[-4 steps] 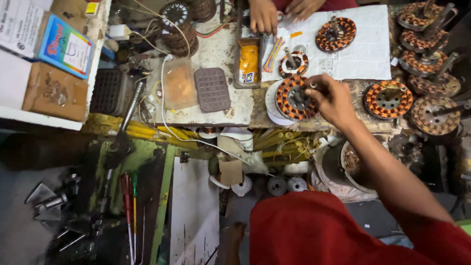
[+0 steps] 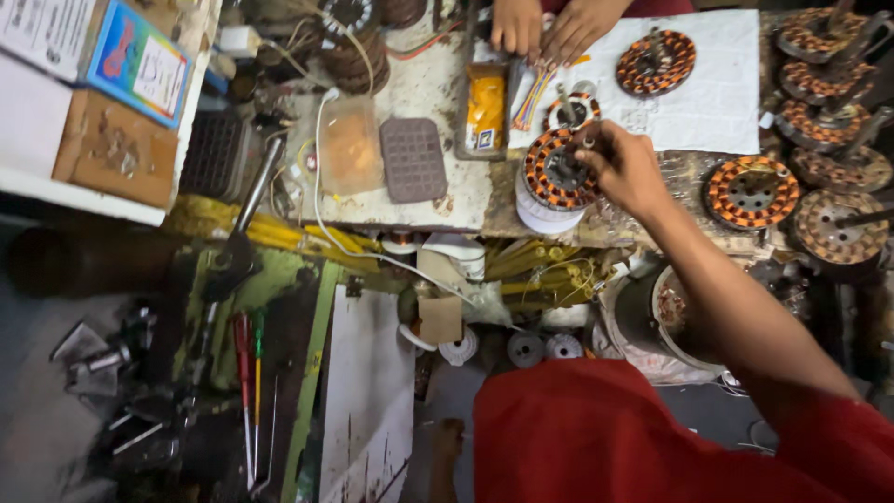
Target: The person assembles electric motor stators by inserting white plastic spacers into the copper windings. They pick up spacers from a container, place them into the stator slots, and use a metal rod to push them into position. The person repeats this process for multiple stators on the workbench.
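We see a flat blue box (image 2: 138, 61) with a white label far left of the yellow packet (image 2: 485, 112). A brown cardboard box (image 2: 112, 147) lies below the blue one, white printed paper (image 2: 47, 33) beside it.

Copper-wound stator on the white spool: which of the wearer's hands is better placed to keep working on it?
Right. The right hand already rests on the rim of the copper-wound stator, fingers at its windings. The left hand is out of view.
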